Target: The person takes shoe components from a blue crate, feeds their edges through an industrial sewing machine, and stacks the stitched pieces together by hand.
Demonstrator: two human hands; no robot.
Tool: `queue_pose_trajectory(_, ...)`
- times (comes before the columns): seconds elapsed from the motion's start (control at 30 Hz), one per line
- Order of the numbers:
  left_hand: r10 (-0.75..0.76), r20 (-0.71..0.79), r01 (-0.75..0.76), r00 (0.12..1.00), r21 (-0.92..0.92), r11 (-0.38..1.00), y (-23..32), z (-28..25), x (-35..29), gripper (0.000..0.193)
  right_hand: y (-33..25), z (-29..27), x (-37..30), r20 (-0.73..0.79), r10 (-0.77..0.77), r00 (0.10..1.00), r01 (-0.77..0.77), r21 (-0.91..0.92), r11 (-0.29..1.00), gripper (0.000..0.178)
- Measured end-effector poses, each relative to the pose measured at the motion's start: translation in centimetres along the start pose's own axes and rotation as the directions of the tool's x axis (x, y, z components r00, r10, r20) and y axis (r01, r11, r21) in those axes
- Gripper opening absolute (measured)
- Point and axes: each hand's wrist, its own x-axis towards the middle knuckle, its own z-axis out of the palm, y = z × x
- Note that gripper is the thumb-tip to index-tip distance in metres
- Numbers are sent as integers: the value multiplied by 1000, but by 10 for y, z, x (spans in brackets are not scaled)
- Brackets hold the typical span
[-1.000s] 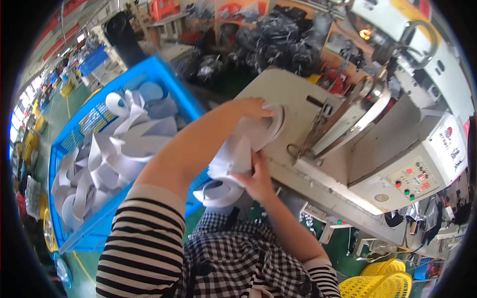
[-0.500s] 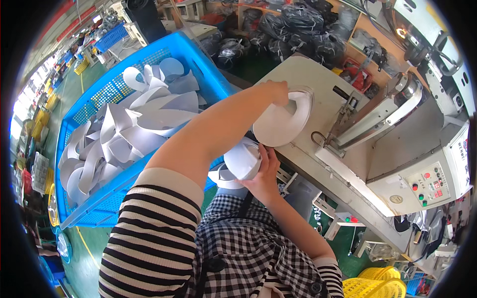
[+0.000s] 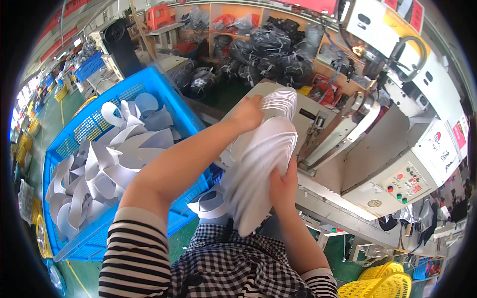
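Observation:
A thick stack of white curved sheet pieces (image 3: 263, 169), smeared by motion at its lower end, is held up in front of me. My right hand (image 3: 284, 186) grips it at the right edge, thumb across the face. Just beyond it, a second fanned stack of white curved pieces (image 3: 280, 101) stands over the worktable. My left hand (image 3: 248, 114) is closed on the left edge of this far stack; its fingertips are partly hidden. The near stack overlaps the lower part of the far one. More white curved pieces (image 3: 211, 204) lie at my lap.
At left, a large blue plastic basket (image 3: 59, 233) holds many loose white curved pieces (image 3: 107, 164). A pressing machine (image 3: 372, 184) with a button panel stands on the worktable at right. Black-bagged bundles (image 3: 271, 49) fill shelves behind. Yellow baskets (image 3: 380, 285) sit at lower right.
The near stack has risen from my lap toward the table, carried by my right hand. The far stack now stands tilted up in my left hand. The view has shifted right.

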Motion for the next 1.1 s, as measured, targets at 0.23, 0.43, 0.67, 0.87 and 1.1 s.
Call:
queue_pose_trajectory(0.23, -347, 107, 356, 932, -454, 817, 45, -41, -61, 62, 9, -5, 15, -43, -124, 991, 117, -148, 982, 43)
queue_pose_trajectory(0.43, -338, 257, 384, 905, -836, 393, 31, -15, -89, 86, 19, 2, 22, -40, -231, 972, 194, -418, 888, 39)
queue_pose_trajectory(0.67, -358, 214, 417, 909, -478, 773, -5, 20, -96, 88, 0, 30, 84, 126, 46, 991, 47, -644, 764, 44)
queue_pose_trajectory(0.87, -501, 202, 500, 841, -644, 579, 7, 7, -116, 75, -4, 42, 99, 148, 156, 977, 43, -844, 535, 46)
queue_pose_trajectory(1.1, 17, -112, -17, 994, -2, 1000, -12, 7, -266, 43, -6, 27, 59, 269, 48, 962, 196, -802, 564, 58)
